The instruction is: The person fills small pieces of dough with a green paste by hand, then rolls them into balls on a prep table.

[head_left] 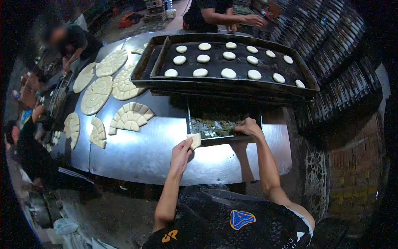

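A pale, flat piece of dough [194, 141] is pinched between the thumb and fingers of my left hand [181, 152], just off the near left corner of a metal tray. Inside that tray [224, 140] lies a loose, crumbly greenish-brown filling [212, 128], with bare metal showing through it. My right hand [250, 128] reaches over the tray's right side, its fingers curled down and pressed together at the filling. Whatever those fingertips hold is hidden. To the left lies a fan of dough cut into pieces [132, 117].
Large baking trays [226, 79] are stacked across the table's far side, the top one bearing rows of round dough pieces [229, 73]. Scored dough rounds [97, 95] cover the table's left part. Tray racks [344, 79] stand right. Other people work at the back [207, 16] and left.
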Available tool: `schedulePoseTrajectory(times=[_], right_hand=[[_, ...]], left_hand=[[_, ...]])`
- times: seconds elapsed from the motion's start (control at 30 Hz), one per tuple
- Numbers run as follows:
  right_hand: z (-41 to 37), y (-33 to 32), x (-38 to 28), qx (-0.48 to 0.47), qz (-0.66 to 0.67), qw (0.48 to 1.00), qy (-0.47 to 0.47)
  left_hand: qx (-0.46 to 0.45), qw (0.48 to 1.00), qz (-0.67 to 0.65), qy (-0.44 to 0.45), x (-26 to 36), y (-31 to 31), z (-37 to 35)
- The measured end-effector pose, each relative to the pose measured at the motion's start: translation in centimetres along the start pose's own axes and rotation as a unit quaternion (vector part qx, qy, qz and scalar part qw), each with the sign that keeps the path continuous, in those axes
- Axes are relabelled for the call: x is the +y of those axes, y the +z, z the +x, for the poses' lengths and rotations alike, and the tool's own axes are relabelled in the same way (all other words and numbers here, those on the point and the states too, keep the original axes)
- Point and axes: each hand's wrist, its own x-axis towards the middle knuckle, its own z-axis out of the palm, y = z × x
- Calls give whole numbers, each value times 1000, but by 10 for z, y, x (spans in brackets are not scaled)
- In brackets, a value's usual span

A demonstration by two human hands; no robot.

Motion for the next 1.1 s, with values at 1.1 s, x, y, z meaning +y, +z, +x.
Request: schedulePoseTrajectory(times=[1.1], right_hand=[[-95, 72, -129, 109, 161, 854, -482]], left_hand=[[-123, 978, 126, 107, 35, 8, -41]])
